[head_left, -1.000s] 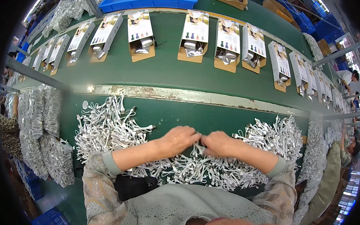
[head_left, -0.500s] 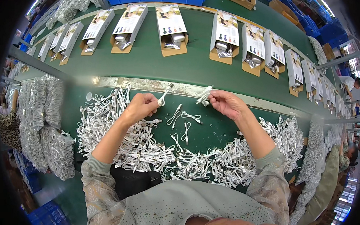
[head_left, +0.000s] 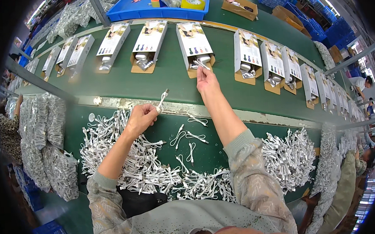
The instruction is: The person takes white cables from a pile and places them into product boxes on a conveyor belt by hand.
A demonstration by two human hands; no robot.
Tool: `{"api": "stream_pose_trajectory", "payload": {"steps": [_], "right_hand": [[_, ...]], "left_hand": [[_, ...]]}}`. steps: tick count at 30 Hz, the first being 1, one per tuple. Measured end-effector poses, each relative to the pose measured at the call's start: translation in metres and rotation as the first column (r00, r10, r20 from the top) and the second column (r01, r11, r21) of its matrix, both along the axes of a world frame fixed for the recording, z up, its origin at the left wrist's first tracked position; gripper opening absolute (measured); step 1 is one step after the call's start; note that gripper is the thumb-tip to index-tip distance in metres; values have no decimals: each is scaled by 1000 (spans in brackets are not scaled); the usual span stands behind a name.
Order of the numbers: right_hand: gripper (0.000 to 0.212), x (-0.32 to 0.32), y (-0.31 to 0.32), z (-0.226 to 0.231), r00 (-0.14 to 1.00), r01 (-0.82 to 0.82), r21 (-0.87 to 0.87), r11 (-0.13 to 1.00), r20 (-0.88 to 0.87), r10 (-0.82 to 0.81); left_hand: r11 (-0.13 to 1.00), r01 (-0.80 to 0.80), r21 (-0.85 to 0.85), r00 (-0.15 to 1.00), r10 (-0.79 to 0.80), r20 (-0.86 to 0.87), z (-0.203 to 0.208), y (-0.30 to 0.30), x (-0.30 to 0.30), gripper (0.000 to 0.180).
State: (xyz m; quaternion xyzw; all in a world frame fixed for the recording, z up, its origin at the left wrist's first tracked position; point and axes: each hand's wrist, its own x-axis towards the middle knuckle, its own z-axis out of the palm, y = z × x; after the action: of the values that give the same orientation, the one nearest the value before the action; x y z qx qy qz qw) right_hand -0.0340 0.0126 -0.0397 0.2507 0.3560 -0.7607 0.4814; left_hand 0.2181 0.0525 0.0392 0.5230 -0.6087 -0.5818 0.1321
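My left hand (head_left: 141, 120) is closed in a pinch on a white charging cable (head_left: 163, 98), whose plug end points up and away. It is held above the near edge of the metal strip. Farther forward, my right hand (head_left: 207, 80) pinches another white cable (head_left: 200, 64) at the open near end of a printed box (head_left: 194, 39). A white device (head_left: 203, 58) and a silvery packet show in that opening, partly hidden by the cable and fingers. Several loose cables (head_left: 190, 135) lie on the green bench between my arms.
Heaps of white cables (head_left: 135, 169) lie around the near bench. More open boxes (head_left: 150, 37) stand in a row along the green belt (head_left: 161, 82). A blue tray (head_left: 145, 12) with tape is beyond. Bagged cables (head_left: 33, 119) are stacked at left. Other people are at far right.
My right hand has moved forward and left with its cable to the box opening. The boxes appear farther right. One more loose cable now lies near the metal strip. My left hand still holds its cable.
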Motion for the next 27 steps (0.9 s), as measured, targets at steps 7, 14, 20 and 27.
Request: {"api": "stream_pose_trajectory", "payload": {"steps": [7,14,20,27], "right_hand": [[28,-21,7,-12,670,-351,320,880,-571,474],[26,-2,135,24,-245,-130,575,808,-808,535],[11,3,154,6,-608,-25,557,830,-667,430],[12,12,150,7,-667,38,531,847,-617,417]], "left_hand": [[960,-23,-278,995,49,86,-36,-40,-9,27],[890,16,-456,945,135,297,-61,-113,-83,29],[515,129,-848,991,-38,128,-55,-68,-116,25],[512,589,-626,805,-446,392,-27,31,-63,15]]}}
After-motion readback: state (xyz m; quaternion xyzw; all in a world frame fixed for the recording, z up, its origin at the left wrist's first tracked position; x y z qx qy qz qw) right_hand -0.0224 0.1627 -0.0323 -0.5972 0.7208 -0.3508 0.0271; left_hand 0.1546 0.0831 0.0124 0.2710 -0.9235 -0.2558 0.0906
